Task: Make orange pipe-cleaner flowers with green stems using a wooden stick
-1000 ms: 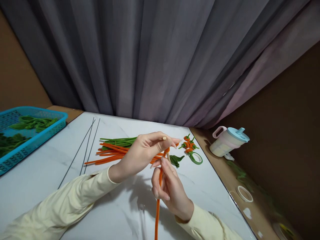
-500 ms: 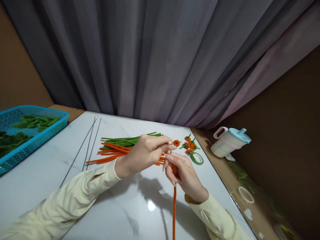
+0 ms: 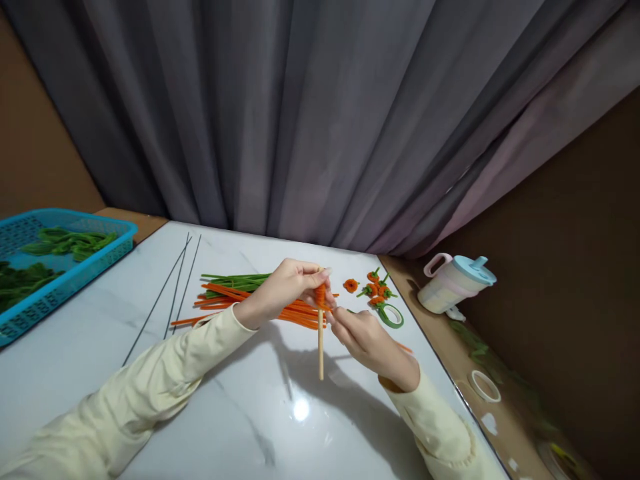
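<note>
My left hand (image 3: 285, 288) pinches the top of a thin wooden stick (image 3: 321, 353) that hangs upright above the white marble table (image 3: 240, 400). An orange pipe cleaner (image 3: 320, 294) is coiled around the stick's upper end. My right hand (image 3: 367, 340) grips that pipe cleaner just below and to the right of the coil; a short orange tail shows past its wrist. Behind my hands lie a bundle of orange pipe cleaners (image 3: 225, 300) and green ones (image 3: 235, 280).
Small finished orange and green pieces (image 3: 377, 290), one orange coil (image 3: 351, 285) and a green tape ring (image 3: 391, 315) lie to the right. Thin dark wires (image 3: 170, 300) lie to the left. A blue basket (image 3: 75, 273) holds green leaves. A lidded cup (image 3: 456, 283) stands beyond the table's edge.
The long orange tail that hung down toward me is gone, wound up on the stick. The stick now hangs bare below my left hand, and my right hand has moved up and right.
</note>
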`<state>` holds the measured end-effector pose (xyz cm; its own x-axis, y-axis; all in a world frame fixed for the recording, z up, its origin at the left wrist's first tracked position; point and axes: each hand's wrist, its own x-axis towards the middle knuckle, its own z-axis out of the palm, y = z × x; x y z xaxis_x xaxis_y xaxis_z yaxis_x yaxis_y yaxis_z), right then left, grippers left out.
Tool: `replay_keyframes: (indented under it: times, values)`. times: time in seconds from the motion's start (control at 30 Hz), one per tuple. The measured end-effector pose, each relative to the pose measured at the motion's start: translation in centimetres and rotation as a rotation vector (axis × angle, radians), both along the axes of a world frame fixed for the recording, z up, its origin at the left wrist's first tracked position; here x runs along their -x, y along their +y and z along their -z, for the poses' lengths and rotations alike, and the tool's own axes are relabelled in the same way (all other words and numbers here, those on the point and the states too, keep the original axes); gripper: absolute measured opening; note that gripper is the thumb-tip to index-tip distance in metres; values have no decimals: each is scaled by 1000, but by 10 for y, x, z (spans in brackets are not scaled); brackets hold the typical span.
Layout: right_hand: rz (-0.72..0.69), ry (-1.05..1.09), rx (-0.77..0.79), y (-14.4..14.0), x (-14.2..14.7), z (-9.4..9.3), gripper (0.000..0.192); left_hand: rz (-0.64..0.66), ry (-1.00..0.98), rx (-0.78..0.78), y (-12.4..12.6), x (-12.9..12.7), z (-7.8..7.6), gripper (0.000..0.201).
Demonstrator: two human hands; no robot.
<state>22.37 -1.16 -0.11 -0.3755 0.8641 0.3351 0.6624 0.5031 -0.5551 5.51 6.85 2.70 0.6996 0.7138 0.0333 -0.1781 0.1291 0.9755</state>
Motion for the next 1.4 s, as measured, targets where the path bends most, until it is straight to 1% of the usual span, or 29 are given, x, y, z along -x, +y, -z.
replay_keyframes:
  times: [0.07,0.13,0.17,0.23,0.3,0.4,0.5,0.57,0.67,0.77,0.87,0.97,1.03,1.13,1.2,1.27,1.33,1.4]
  values:
    - [25,-23,-68,0,1,3,25,32,-57,198,3,-4,8,26]
    - [29,-44,-105,-1,3,6,21,54,-119,485,4,-6,17,19]
    - [32,-40,-105,-2,4,8,20,32,-133,641,4,-7,20,17]
    - [57,44,-65,-4,7,12,18,7,-134,703,0,-7,26,17]
    - [94,181,-10,-7,11,17,18,-36,-145,723,-7,-4,30,14]
    - [152,307,23,-11,20,27,18,-139,-174,747,-20,0,34,11]
    - [207,419,58,-18,36,40,32,-273,-237,736,-36,-1,37,15]
    - [239,509,97,-23,48,50,42,-361,-292,690,-46,-5,40,16]
    - [279,656,164,-31,64,64,47,-478,-350,573,-61,-14,45,13]
    - [307,812,202,-37,74,69,47,-532,-339,432,-76,-22,51,17]
    - [292,933,242,-43,80,66,42,-579,-302,221,-89,-24,55,24]
    - [237,991,304,-48,84,59,37,-636,-230,-46,-101,-19,58,30]
    - [196,982,358,-50,86,56,34,-662,-149,-241,-105,-13,62,29]
    - [149,900,447,-51,85,56,31,-657,-8,-542,-104,1,72,18]
    - [129,819,495,-49,83,61,31,-598,77,-740,-101,11,78,12]
    - [117,734,515,-46,82,66,34,-511,162,-926,-100,21,82,13]
    - [112,647,497,-44,82,71,38,-442,252,-1090,-101,30,83,18]
    - [116,549,440,-43,82,73,38,-422,340,-1223,-104,35,82,23]
